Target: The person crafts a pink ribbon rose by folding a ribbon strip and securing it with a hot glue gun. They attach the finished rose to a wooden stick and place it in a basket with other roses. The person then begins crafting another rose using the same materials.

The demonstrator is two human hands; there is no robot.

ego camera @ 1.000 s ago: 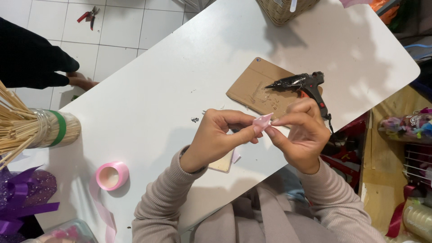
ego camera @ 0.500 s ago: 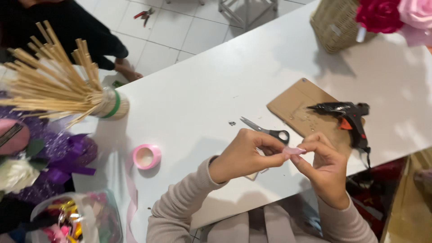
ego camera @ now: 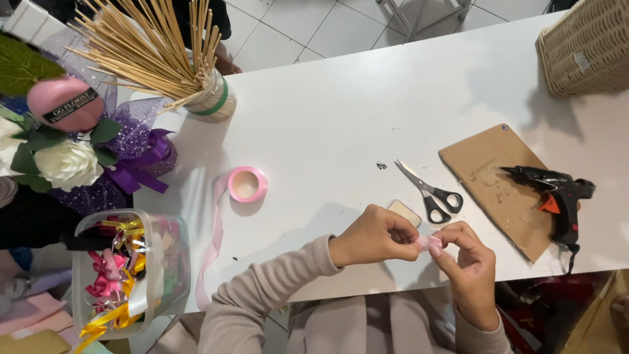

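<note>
The person's left hand (ego camera: 373, 236) and right hand (ego camera: 468, 262) meet above the near edge of the white table (ego camera: 341, 111), fingertips of both pinching a small folded piece of pink satin ribbon (ego camera: 429, 243). The fold looks partly shaped but not fixed: the black glue gun (ego camera: 553, 196) rests untouched on the brown cardboard sheet (ego camera: 498, 190), beside black-handled scissors (ego camera: 429, 190); the pink ribbon spool (ego camera: 247, 184) lies apart.

pink ribbon piece (ego camera: 429, 243), white table (ego camera: 341, 111), black glue gun (ego camera: 553, 196)
</note>
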